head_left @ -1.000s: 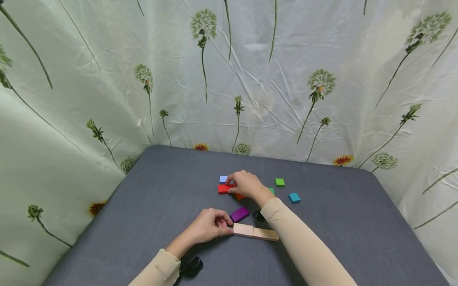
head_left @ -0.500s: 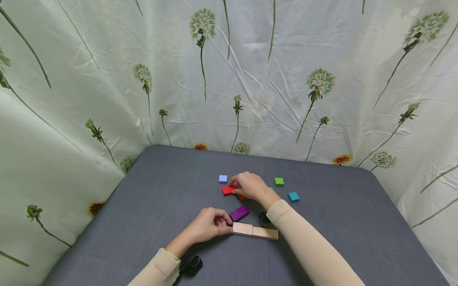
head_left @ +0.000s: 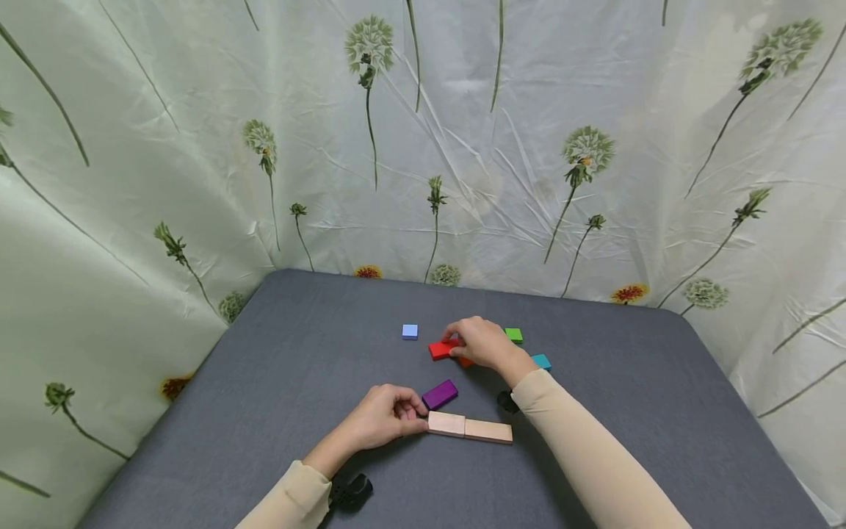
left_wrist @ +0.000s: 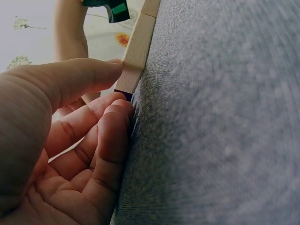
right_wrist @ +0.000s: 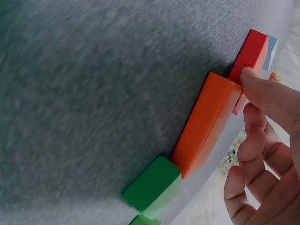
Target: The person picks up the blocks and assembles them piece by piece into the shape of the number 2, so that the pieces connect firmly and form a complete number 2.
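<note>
Two hands at a gray table (head_left: 317,345): my right hand (head_left: 485,345) pinches the red block (head_left: 440,350), just beside the orange block (right_wrist: 206,124) on the far side, with room leftward to the edge; my left hand (head_left: 383,417) curls loosely at the left end of the pale block (head_left: 446,423), grip unclear.

Across the head view's lower half, a grey table (head_left: 297,345) bears a blue block (head_left: 410,332), red block (head_left: 441,350), orange block (head_left: 465,361), dark-green block (right_wrist: 152,185), light-green block (head_left: 513,336) and teal block (head_left: 541,361) below centre, and, lower, a purple block (head_left: 440,394) and two pale blocks (head_left: 446,424) end to end.
</note>
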Motion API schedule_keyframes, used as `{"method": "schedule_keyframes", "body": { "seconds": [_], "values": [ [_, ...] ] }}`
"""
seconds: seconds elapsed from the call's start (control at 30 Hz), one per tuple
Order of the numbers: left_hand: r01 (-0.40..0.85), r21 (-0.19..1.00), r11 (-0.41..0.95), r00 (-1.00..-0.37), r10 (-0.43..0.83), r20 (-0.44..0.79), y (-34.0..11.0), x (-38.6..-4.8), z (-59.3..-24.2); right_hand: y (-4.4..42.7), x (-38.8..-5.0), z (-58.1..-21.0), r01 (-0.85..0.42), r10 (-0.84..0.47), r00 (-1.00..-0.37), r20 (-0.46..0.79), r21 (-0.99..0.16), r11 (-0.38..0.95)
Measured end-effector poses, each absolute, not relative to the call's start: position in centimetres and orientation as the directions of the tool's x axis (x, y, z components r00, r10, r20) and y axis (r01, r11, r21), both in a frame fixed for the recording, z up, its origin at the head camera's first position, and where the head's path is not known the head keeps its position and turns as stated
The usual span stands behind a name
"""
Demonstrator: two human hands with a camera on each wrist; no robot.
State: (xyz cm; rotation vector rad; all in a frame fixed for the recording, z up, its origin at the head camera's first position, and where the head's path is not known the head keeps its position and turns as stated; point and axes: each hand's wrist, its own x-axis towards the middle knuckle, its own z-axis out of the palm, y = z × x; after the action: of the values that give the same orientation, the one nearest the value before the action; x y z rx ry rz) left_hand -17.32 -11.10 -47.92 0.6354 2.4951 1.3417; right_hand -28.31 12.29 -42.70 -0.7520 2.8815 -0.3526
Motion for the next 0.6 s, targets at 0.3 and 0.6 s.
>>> {"method": "schedule_keyframes", "body": {
  "seconds": [0.3,0.6],
  "values": [
    [0.253,0.835,0.489,-0.890,0.455,0.003,-11.1,-17.4,-48.1,13.9,-28.3,-42.7,-0.465,-0.506,-0.858,-0.089,-0.285,0.838],
    [0.221,0.872,0.436,-0.904,0.426,0.015,-11.0,-17.4,-47.9,15.5,-28.0,-42.6,-0.429,-0.479,-0.872,-0.104,-0.311,0.848]
  ]
}}
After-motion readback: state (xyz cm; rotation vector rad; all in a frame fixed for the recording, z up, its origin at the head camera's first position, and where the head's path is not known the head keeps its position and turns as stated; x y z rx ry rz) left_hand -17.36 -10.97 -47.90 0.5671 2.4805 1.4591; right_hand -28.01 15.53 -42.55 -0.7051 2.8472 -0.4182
